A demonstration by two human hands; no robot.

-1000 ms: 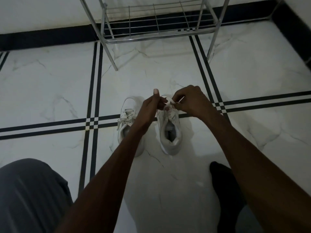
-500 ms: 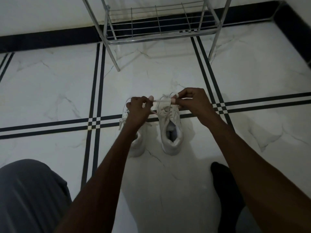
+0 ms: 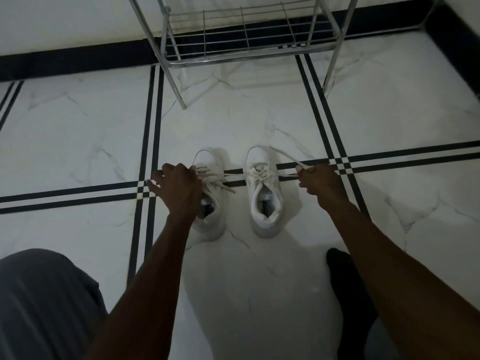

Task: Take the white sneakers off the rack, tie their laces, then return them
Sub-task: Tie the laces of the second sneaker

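Fingers (image 3: 302, 169) of the right hand (image 3: 318, 181) are pressed together, pinching a white lace end (image 3: 291, 158) that runs up and away from the hand toward the toe of the right sneaker (image 3: 265, 193). On the other side, the left hand (image 3: 179, 187) pinches laces (image 3: 228, 175) between thumb and forefinger over the left sneaker (image 3: 211, 203), while its other fingers are spread out to the left. One lace is stretched taut between the left hand and the knot area of the right sneaker, crossing the gap between the two shoes. Which shoe each strand in the left hand belongs to cannot be told for sure.

Nearest the camera, a grey-clad knee (image 3: 44, 302) fills the lower left corner, and a dark-socked foot (image 3: 348, 289) rests on the floor (image 3: 78, 141) at lower right, partly behind the right forearm. Both bare forearms reach forward from the bottom edge.

Beyond them the two white sneakers stand side by side on the white marble floor, heels toward the person, toes pointing away, just apart from each other. They sit across a pair of black inlaid stripes (image 3: 402, 157) that run left to right.

Farther on stands the metal shoe rack (image 3: 246, 50), its lowest wire shelf bare, its legs on the floor against a black skirting strip (image 3: 78, 59) and a pale wall (image 3: 65, 19).
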